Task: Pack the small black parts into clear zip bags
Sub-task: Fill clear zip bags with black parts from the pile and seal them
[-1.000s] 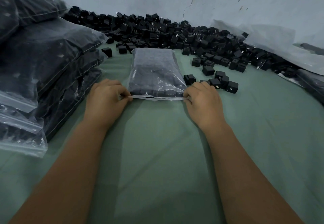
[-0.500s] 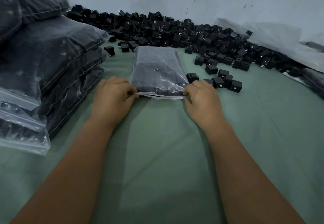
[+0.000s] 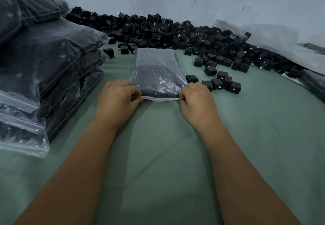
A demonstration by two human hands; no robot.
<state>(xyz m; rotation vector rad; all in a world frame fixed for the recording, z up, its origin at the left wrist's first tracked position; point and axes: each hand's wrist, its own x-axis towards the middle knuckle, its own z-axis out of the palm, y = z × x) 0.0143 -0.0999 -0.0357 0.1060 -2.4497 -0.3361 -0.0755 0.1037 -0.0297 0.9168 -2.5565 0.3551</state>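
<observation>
A clear zip bag (image 3: pixel 156 73) filled with small black parts lies flat on the green cloth (image 3: pixel 158 154), its zip edge facing me. My left hand (image 3: pixel 117 101) pinches the left end of that zip edge. My right hand (image 3: pixel 197 101) pinches the right end. A long heap of loose black parts (image 3: pixel 175 32) runs along the wall behind the bag. Several single parts (image 3: pixel 219 82) lie just right of my right hand.
A tall stack of filled zip bags (image 3: pixel 44 66) stands at the left, reaching close to my left forearm. Empty clear bags (image 3: pixel 281 45) lean on the wall at the right, with another filled bag (image 3: pixel 314 82) below them.
Both hands stay pinched on the bag's zip edge. The view has shifted slightly; the bag and hands hold nearly the same place.
</observation>
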